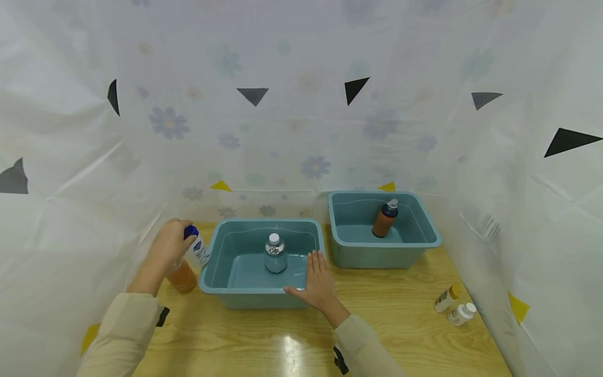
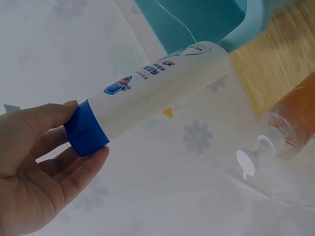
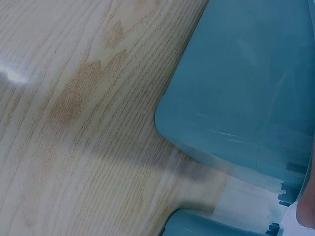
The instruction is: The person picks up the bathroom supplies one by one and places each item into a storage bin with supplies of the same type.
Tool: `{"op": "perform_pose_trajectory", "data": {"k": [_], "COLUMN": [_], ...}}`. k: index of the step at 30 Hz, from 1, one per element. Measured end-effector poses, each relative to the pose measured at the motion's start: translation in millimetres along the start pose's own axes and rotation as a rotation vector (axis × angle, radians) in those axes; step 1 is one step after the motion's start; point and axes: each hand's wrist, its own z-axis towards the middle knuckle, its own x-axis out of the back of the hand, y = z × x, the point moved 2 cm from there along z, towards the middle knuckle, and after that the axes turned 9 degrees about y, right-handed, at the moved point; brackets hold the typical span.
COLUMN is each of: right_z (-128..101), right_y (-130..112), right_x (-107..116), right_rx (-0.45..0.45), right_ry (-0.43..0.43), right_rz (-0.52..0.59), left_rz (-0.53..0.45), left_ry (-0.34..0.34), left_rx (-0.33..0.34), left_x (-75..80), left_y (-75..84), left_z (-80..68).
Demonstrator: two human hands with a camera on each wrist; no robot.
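- Bottle point(image 1: 198, 253), white with a blue cap point(image 2: 86, 129), was found tilted, cap uppermost, its base at the outer rim of the left tub point(image 1: 254, 300); whether base and rim touched could not be told.
- Left hand point(image 1: 167, 242) pinched the cap between thumb and fingers.
- Right hand point(image 1: 321, 285) grasped nothing; its fingers lay straight at the tub's right front corner.
- Handling, as judged: plastic walls, fairly light, though the fill was not visible; unlikely to break, slightly yielding under a squeeze, smooth enough to slip if damp.
- Hold, as judged: gripping the cap let the weight swing below the fingers and relied on the cap being firmly fastened. A grasp round the body, just under the cap, would have been surer.
- Clearance: an orange pump bottle point(image 1: 182, 277) stood on the table point(image 1: 235, 345) just beside the tub, and a clear bottle point(image 1: 276, 256) stood upright inside it; a swinging base might have knocked either.
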Motion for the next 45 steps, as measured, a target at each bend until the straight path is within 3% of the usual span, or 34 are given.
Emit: {"op": "perform_pose_trajectory", "data": {"k": [9,19,28,45], "right_z": [0,0,-1,-2], "right_y": [1,2,2,1], "right_x": [1,1,2,0], "right_rx": [-0.010,-0.013,-0.019,-0.015], "right_ry": [-0.008,-0.002,-0.001,0.004], "right_rz": [0.018,0.014,0.064,0.052], "left_rz": [-0.004,-0.030,0.005,0.042], "left_ry": [0.012,0.032,-0.088,-0.151], "left_rx": [-0.071,-0.131,-0.107,-0.143], "left_x": [-12.0,-28.6,-50.8,-86.8], "left_y": [13.1,20.2,23.9,26.3], "left_z": [7.2,4.6,0.3,-7.2]}}
